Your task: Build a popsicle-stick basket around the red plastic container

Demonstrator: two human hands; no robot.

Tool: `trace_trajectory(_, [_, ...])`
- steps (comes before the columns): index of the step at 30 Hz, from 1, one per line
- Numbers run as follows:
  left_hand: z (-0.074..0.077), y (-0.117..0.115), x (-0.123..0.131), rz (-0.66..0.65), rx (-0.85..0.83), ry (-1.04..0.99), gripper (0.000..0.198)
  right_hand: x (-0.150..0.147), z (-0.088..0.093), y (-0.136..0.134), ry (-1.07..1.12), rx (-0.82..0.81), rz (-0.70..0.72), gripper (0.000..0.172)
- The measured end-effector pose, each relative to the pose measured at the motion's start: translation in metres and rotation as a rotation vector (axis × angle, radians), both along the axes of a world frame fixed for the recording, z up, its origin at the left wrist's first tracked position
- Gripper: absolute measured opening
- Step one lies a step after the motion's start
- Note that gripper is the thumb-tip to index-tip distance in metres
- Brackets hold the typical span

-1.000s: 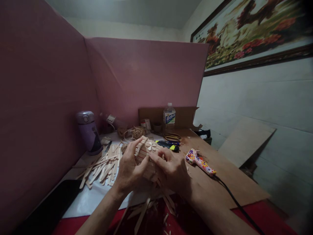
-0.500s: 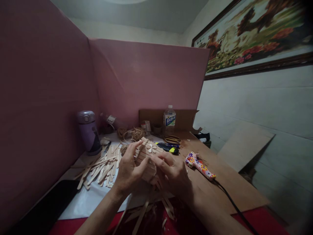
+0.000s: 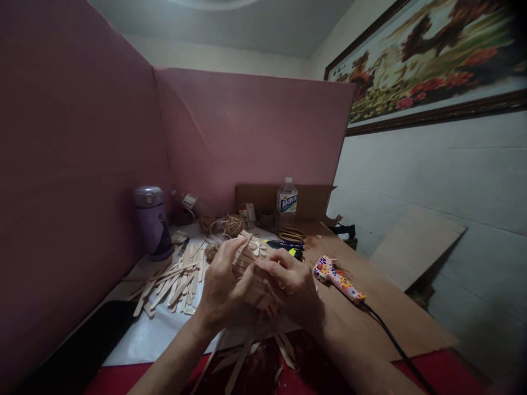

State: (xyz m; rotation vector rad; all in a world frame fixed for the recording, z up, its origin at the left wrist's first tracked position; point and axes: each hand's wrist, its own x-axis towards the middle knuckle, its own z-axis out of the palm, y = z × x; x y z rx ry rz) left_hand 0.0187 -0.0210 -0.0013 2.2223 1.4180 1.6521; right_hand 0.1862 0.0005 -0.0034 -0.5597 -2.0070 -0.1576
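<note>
Holding at centre frame, slightly below the middle: a slatted wooden piece [image 3: 249, 253], tilted, made of flat pale sticks side by side, with thin reddish lines between some of them. A white petal-shaped ornament [image 3: 259, 249] sits on its upper face. Left hand [image 3: 222, 288] closed around the left side, fingers over the far edge, thumb across the near face. Right hand [image 3: 294, 282] has fingers curled, index and thumb tips touching the right side; whether they pinch something small or only press cannot be told, as the palm hides the contact. Risk noted: uneven thumb pressure might crack a thin slat or open a seam, and a slip of the right fingertips could knock the ornament, which lies close to them. Lower centre, loose sticks [image 3: 241, 359] lie beneath the hands; a dropped part could get lost among them. Left of the hands, a heap of sticks [image 3: 179, 285] on a white sheet [image 3: 135, 343]; a sideways sweep of the left wrist might scatter it. Right of centre, a flower-patterned glue gun [image 3: 340, 281] lies on the brown board [image 3: 415, 326], its black cord [image 3: 391, 336] running to the lower right; the right forearm could snag that cord and drag the gun, and its nozzle might be hot. Further back: scissors [image 3: 293, 235], twine ball [image 3: 234, 225], clear bottle [image 3: 287, 202]; purple tumbler [image 3: 153, 227] at left.
</note>
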Motion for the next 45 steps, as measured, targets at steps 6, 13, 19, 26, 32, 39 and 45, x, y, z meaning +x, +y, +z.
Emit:
trace_trajectory(6, [0.008, -0.008, 0.0, -0.025, 0.026, 0.0, 0.037, 0.001, -0.002, 0.0, 0.016, -0.009, -0.016, 0.021])
trace_trajectory(13, [0.01, -0.011, 0.005, -0.047, 0.072, 0.085, 0.016, 0.003, -0.006, 0.002, 0.011, -0.027, -0.033, 0.022])
trace_trajectory(19, [0.006, -0.009, 0.006, -0.02, 0.09, 0.064, 0.009, 0.005, -0.006, 0.002, 0.004, -0.088, 0.031, 0.032])
trace_trajectory(26, [0.004, -0.006, 0.005, -0.015, 0.114, 0.068, 0.009, 0.005, -0.005, 0.001, 0.02, -0.095, 0.062, 0.036])
trace_trajectory(32, [0.003, -0.004, 0.004, -0.03, 0.116, 0.055, 0.009, 0.003, -0.003, 0.001, 0.04, -0.113, 0.046, 0.029])
trace_trajectory(39, [0.003, -0.004, 0.004, -0.035, 0.114, 0.029, 0.009, 0.004, -0.003, 0.0, 0.03, -0.121, 0.052, 0.032])
trace_trajectory(45, [0.004, -0.006, 0.005, -0.042, 0.113, 0.006, 0.008, 0.005, -0.002, 0.003, -0.024, -0.112, 0.004, 0.028])
